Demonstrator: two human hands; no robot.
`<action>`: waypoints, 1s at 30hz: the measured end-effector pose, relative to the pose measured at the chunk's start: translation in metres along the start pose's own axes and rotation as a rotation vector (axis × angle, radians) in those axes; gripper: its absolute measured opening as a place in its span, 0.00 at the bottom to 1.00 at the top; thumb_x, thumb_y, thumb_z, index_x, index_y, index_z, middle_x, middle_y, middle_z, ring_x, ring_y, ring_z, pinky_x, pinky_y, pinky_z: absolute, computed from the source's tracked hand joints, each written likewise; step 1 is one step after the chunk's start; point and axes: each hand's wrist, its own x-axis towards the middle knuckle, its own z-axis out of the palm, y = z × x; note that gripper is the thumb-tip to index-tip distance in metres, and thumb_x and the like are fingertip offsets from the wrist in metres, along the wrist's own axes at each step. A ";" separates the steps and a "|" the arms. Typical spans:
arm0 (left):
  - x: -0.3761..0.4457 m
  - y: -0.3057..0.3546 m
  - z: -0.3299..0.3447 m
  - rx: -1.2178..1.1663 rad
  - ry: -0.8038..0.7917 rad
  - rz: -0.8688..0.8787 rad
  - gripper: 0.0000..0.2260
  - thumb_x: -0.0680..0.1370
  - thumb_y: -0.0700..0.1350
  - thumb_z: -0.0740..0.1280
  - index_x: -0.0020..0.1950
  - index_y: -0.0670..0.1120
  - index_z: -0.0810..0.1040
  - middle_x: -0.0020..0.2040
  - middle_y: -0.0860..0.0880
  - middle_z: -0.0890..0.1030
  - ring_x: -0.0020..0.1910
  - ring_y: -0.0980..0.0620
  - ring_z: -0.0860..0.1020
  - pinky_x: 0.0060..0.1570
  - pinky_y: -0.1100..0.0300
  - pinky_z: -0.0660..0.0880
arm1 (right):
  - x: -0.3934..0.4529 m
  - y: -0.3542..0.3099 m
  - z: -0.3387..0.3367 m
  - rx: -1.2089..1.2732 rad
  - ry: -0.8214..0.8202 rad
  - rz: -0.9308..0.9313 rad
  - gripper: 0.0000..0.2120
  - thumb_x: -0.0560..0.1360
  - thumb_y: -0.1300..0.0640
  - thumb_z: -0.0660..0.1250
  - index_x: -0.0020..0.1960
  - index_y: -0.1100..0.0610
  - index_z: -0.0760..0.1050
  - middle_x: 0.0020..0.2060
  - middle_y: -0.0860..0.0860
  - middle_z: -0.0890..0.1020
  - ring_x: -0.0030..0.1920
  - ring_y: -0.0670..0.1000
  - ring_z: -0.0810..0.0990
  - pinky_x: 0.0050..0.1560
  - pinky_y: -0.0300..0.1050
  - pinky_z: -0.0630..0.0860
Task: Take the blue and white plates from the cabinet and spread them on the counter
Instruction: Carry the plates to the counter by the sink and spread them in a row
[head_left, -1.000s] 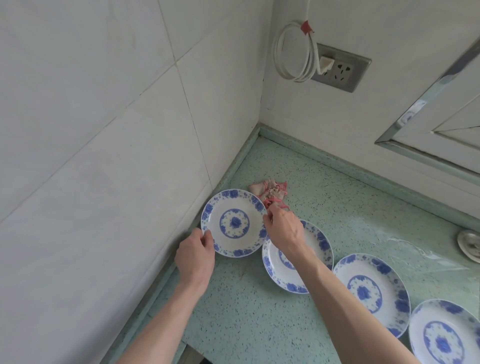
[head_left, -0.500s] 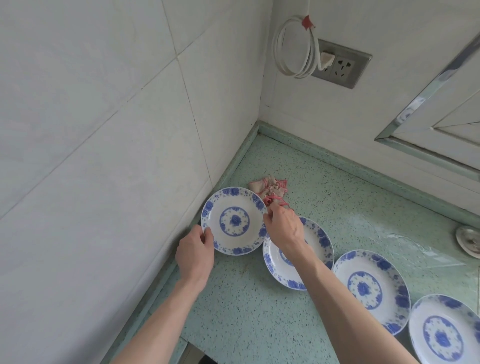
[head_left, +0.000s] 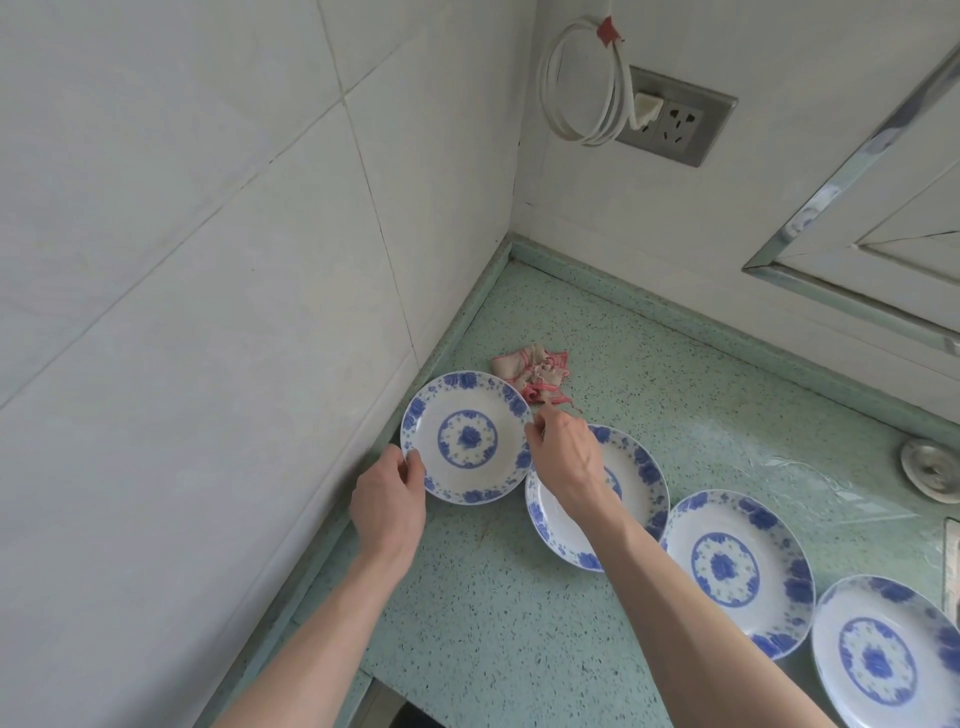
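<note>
Nearest you, at the lower right edge, a fourth plate (head_left: 883, 660) lies flat on the speckled green tabletop (head_left: 493, 623), with a third plate (head_left: 732, 569) just beside it up the diagonal row. Your right forearm crosses the second plate (head_left: 639, 478), hiding much of its centre. Your left hand (head_left: 387, 501) closes its grip on the near left rim of the first plate (head_left: 467, 436), thumb on top; your right hand (head_left: 563, 457) pinches the same plate's right rim, where it overlaps the second plate's edge. This first plate sits close to the tiled wall (head_left: 208, 260). Behind it lies a crumpled pink cloth (head_left: 535, 371), touching the plate's far rim. Farther back, a coiled white cable (head_left: 582, 83) hangs beside a wall socket (head_left: 675, 122).
</note>
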 end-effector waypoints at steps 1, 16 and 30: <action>-0.001 0.000 0.001 0.001 0.000 0.002 0.16 0.85 0.47 0.64 0.37 0.45 0.70 0.27 0.51 0.72 0.24 0.50 0.67 0.26 0.57 0.63 | 0.000 0.000 0.000 0.001 0.007 0.002 0.11 0.84 0.59 0.61 0.43 0.59 0.68 0.34 0.53 0.75 0.35 0.57 0.72 0.36 0.48 0.67; 0.001 0.002 0.003 0.035 -0.012 -0.023 0.18 0.84 0.48 0.65 0.36 0.46 0.68 0.25 0.51 0.71 0.23 0.51 0.65 0.26 0.58 0.61 | 0.003 -0.003 -0.004 0.014 0.010 0.060 0.15 0.81 0.59 0.66 0.37 0.58 0.70 0.30 0.52 0.75 0.32 0.57 0.71 0.31 0.45 0.64; 0.002 0.001 0.003 0.032 -0.039 -0.034 0.18 0.84 0.47 0.65 0.35 0.46 0.67 0.26 0.51 0.70 0.23 0.51 0.64 0.26 0.58 0.60 | 0.008 0.001 -0.002 0.102 -0.028 0.114 0.13 0.79 0.60 0.68 0.35 0.61 0.77 0.32 0.56 0.82 0.30 0.56 0.73 0.32 0.44 0.68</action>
